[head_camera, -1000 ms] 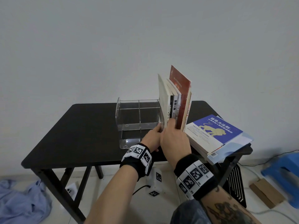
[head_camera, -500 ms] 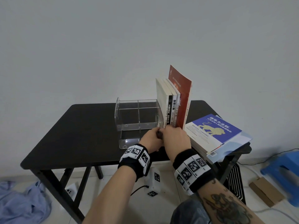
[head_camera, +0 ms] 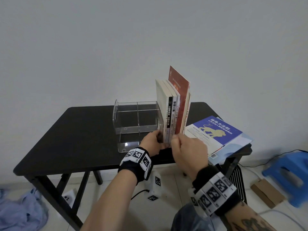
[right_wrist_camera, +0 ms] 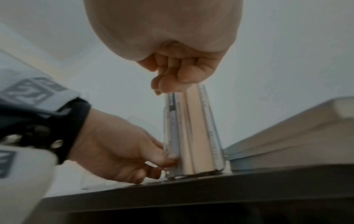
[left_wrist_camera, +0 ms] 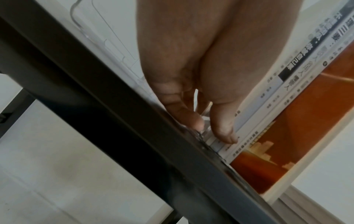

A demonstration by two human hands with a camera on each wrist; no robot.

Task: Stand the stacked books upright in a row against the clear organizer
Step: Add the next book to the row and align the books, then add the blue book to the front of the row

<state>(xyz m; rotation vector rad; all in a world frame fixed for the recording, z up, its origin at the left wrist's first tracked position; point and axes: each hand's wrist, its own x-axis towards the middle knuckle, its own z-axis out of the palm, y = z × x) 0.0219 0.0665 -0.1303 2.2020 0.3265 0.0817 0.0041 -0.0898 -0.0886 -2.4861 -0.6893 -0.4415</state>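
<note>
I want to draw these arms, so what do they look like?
Both arms are bare, no sleeves. The left hand and right hand wear no gloves. Each wrist has a black band: the left wristband and right wristband carry white squares with black blocky patterns. The right forearm has a dark tattoo.

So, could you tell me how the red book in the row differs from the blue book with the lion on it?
The red book stands upright; the blue book lies flat, cover up. The red book is in the row beside the clear organizer; the blue book tops the stack at the table's right end. The right hand is at the red book's foot, not on the blue book. Both share one table.
</note>
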